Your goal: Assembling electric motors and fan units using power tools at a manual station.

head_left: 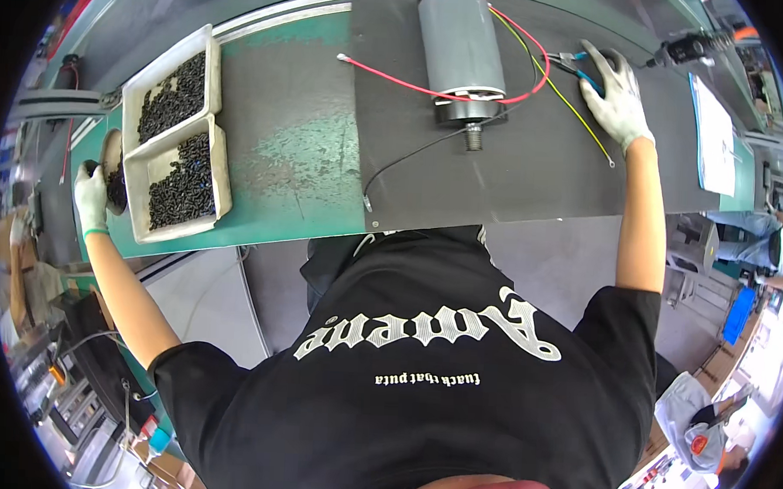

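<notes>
My gloved left hand (92, 198) is at the outer rim of a round bowl (113, 149) holding small black parts, its fingers curled at the rim and partly hidden. Beside the bowl are two pale trays (223, 172) of small black cylindrical pieces (180, 187). My gloved right hand (623, 104) lies on the dark mat around the blue handles of a pair of pliers (582, 76), thumb and fingers on either side. Left of the pliers, a grey cylindrical motor (463, 47) lies with its threaded shaft toward me. Red, black and yellow-green wires (572, 115) trail from it.
A dark mat (517, 180) covers the right part of the green bench (279, 218). A white sheet (715, 141) lies at the right end. A black power tool (688, 49) is at the back right. Other people (702, 424) are off to the side.
</notes>
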Demonstrator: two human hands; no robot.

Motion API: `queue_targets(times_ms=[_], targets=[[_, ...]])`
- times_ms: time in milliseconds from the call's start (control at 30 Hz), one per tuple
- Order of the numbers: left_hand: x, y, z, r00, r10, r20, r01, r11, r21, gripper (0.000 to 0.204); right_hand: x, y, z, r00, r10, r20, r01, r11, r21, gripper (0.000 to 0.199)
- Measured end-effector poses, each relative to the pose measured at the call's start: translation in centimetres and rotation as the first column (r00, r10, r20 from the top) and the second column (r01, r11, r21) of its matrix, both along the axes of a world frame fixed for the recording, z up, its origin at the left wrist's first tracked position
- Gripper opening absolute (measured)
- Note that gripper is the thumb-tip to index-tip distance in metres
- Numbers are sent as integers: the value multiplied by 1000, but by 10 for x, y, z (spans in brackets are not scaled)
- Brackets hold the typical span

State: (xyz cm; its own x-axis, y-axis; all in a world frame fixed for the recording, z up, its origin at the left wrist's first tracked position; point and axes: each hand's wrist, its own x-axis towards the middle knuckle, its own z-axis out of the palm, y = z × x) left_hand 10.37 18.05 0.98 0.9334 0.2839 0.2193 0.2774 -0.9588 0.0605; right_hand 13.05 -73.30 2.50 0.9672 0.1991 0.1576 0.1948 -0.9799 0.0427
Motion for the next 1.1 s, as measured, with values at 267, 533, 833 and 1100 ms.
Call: queue_targets(times_ms=[267,533,833,1100], targets=[[-2,-22,4,944,300,134,50,272,-961,31,-2,-18,-4,994,-107,2,105,976,189,45],[-16,-173,41,928,211,308,142,564,-813,30,-64,8,0,866,-471,-171,252,114,961,44],[-24,-151,36,851,396,346,431,-149,-890,15,-70,37,-11,970,-229,-85,114,117,987,34],[5,-413,29,519,-113,847,266,-921,-286,16,-78,147,63,967,67,246,-232,631,740,49]])
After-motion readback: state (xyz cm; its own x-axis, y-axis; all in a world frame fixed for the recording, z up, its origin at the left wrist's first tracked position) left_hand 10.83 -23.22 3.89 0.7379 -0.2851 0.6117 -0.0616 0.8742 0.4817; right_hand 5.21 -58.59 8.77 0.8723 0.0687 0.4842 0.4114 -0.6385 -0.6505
